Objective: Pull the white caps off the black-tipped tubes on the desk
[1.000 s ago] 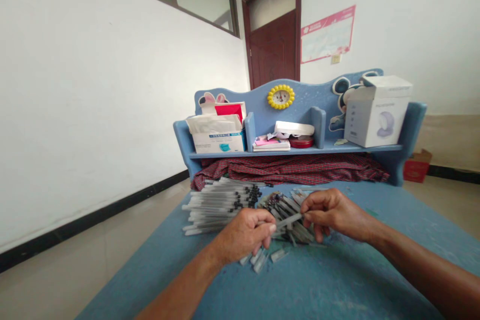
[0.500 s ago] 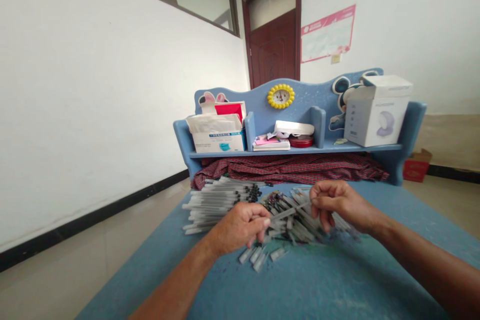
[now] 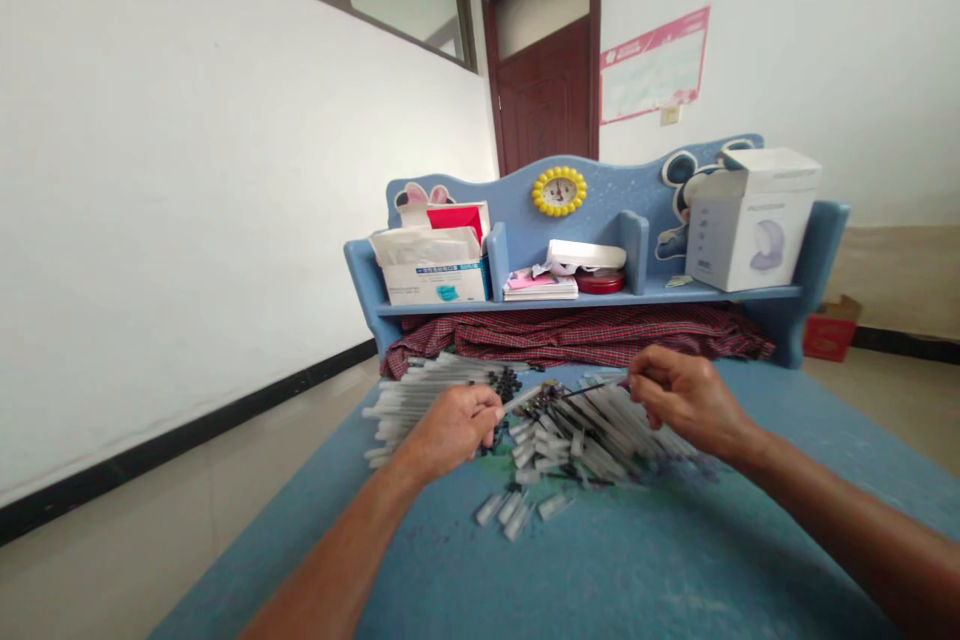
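My left hand [image 3: 459,428] is closed, pinching one end of a clear pen barrel [image 3: 523,399] that slants up to the right. Between the closed fingers of my right hand [image 3: 686,398] is a thin dark pen refill [image 3: 592,389], its far tip near the barrel's open end. Left of centre lies a stack of translucent pen barrels [image 3: 409,398], dark ends to the right. Under both hands spreads a heap of pens and refills [image 3: 611,435], with clear pen caps [image 3: 540,445] at its left edge. Several more caps [image 3: 517,520] lie nearer to me.
Behind the heap, a red checked cloth [image 3: 570,335] is bunched beneath a blue shelf [image 3: 645,298]. On the shelf stand a mask box [image 3: 435,283], a red round tin [image 3: 600,281] and a white carton [image 3: 754,225]. The blue table [image 3: 585,580] extends toward me.
My hands have moved apart and slightly upward. The dark refill now shows between them, outside the barrel. My left hand has shifted left with the barrel, uncovering the caps by the heap.
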The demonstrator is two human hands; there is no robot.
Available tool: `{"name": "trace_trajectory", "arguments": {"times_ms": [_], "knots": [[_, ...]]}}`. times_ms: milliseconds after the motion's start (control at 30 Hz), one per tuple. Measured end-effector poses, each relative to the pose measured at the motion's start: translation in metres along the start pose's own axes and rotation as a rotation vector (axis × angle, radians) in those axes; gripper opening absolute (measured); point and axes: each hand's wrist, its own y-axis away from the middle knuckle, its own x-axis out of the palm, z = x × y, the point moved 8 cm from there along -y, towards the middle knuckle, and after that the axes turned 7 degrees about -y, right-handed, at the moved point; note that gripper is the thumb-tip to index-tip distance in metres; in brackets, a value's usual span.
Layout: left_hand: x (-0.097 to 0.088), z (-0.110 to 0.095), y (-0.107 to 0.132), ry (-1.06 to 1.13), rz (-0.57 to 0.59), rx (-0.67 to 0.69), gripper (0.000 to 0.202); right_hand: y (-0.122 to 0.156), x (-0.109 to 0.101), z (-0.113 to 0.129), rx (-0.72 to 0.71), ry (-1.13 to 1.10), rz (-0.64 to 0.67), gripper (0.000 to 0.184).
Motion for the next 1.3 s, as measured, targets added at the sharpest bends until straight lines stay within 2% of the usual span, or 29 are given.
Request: {"name": "trace_trajectory", "arguments": {"times_ms": [67,133,267,333,533,700,833,967,1167,1300], "knots": [[0.004,-0.001,0.001,-0.005,0.016,0.01,0.024,0.006,0.012,0.016,-0.155,0.198,0.062,0.007],[0.006,-0.002,0.001,-0.014,0.025,0.023,0.023,0.013,0.026,0.027,-0.249,0.332,0.181,0.01],[0.01,0.0,0.001,-0.042,0.048,0.038,0.024,0.021,0.046,0.025,-0.209,0.413,0.468,0.014],[0.011,0.0,0.0,-0.06,0.057,0.039,0.024,0.021,0.047,0.02,-0.164,0.415,0.519,0.014],[0.015,-0.007,0.004,-0.079,0.07,0.054,0.022,0.012,0.039,0.008,-0.129,0.488,0.407,0.021],[0.017,-0.01,0.006,-0.079,0.06,0.065,0.02,0.008,0.047,-0.001,-0.123,0.573,0.372,0.023],[0.02,-0.011,0.005,-0.081,0.072,0.073,0.019,0.001,0.051,0.0,-0.129,0.602,0.262,0.024],[0.021,-0.012,0.007,-0.073,0.07,0.067,0.018,-0.002,0.043,-0.001,-0.065,0.567,0.16,0.027],[0.024,-0.016,0.008,-0.059,0.088,0.074,0.017,0.0,0.034,-0.001,-0.055,0.462,0.173,0.029],[0.028,-0.023,0.012,-0.051,0.118,0.104,0.018,0.005,0.042,0.005,-0.072,0.397,0.267,0.029]]}}
